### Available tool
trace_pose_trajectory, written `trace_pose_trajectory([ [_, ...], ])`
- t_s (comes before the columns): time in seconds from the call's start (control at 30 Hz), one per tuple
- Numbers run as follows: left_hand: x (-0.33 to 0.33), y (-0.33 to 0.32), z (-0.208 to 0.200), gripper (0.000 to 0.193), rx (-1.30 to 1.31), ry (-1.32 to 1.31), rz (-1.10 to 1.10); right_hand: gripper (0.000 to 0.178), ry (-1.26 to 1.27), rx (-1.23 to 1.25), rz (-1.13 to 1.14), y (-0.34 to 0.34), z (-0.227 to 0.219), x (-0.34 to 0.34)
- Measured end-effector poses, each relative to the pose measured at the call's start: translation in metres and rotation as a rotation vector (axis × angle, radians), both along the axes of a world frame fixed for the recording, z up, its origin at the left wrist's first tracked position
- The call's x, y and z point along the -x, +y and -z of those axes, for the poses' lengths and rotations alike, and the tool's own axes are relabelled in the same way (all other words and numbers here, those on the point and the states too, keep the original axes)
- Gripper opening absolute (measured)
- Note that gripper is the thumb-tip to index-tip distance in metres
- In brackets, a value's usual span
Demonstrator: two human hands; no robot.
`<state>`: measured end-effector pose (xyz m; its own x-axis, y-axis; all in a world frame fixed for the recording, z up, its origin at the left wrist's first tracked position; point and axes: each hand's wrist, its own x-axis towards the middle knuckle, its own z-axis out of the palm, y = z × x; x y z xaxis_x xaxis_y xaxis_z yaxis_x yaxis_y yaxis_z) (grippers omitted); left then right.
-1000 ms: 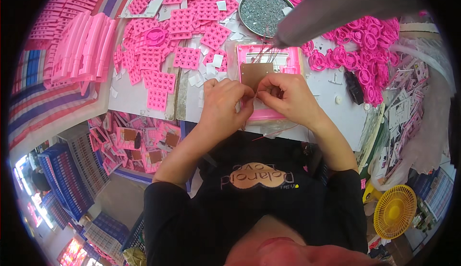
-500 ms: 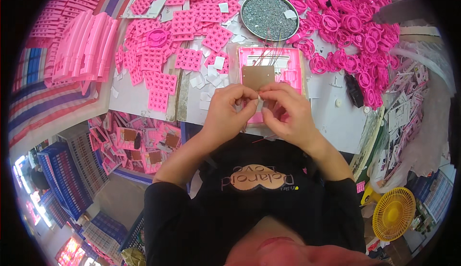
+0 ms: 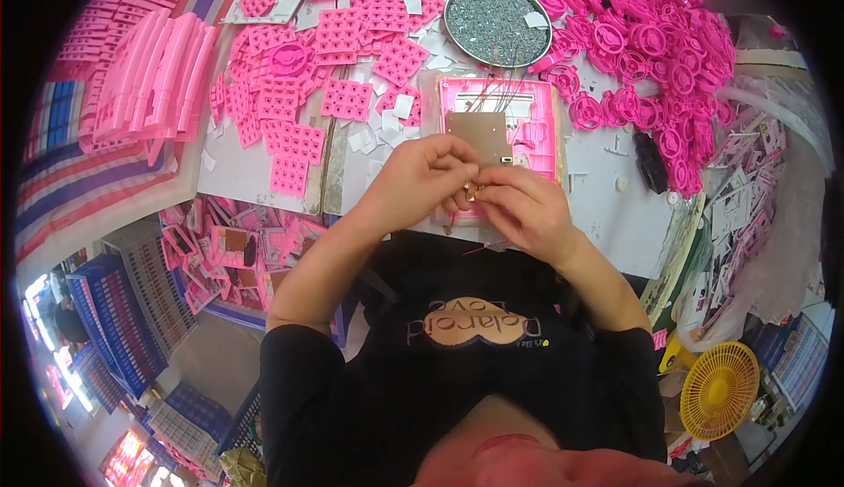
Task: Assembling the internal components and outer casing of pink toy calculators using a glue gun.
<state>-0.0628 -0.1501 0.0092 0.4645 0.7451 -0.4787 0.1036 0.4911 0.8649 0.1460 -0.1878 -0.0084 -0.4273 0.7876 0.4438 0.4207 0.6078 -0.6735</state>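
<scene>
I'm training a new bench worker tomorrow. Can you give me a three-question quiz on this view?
1. True or false: both hands meet over the near end of the pink housing.
2. What does the round metal dish hold? A) small grey metal bits B) pink rings C) paper squares
3. What colour is the small fan at lower right?

Key: 1 true; 2 A; 3 yellow. The left hand and right hand pinch a tiny part together.

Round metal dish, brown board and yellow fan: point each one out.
Round metal dish (image 3: 498,21): head view, on the grey bits filling its middle.
Brown board (image 3: 478,134): head view, on its flat brown face.
Yellow fan (image 3: 719,389): head view, on the centre of its grille.
</scene>
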Motion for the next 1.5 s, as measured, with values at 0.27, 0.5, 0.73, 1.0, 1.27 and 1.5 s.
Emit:
trace_pose_trajectory([
  [0.27, -0.001, -0.016, 0.019, 0.016, -1.073, 0.36, 0.106, 0.028, -0.246, -0.066, 0.029, 0.001, 0.002, 0.0],
  [0.5, -0.002, -0.019, 0.025, 0.016, -1.113, 0.464, 0.169, 0.026, -0.363, -0.024, 0.013, -0.001, 0.0, 0.003],
  [0.73, 0.002, 0.002, 0.012, 0.024, -0.76, 0.517, -0.177, 0.026, -0.418, 0.115, -0.082, -0.003, -0.017, -0.003],
  [1.0, 0.03, -0.035, 0.015, 0.039, -1.171, 0.38, 0.358, 0.032, -0.283, 0.052, -0.022, -0.002, -0.016, -0.004],
  [1.27, 0.03, -0.026, 0.034, 0.027, -1.204, 0.144, 0.336, 0.034, -0.427, -0.022, 0.014, -0.008, -0.01, 0.005],
  [1.5, 0.018, -0.004, 0.019, 0.015, -0.122, -0.137, -0.212, 0.036, -0.547, 0.013, -0.11, -0.003, -0.021, 0.002],
])
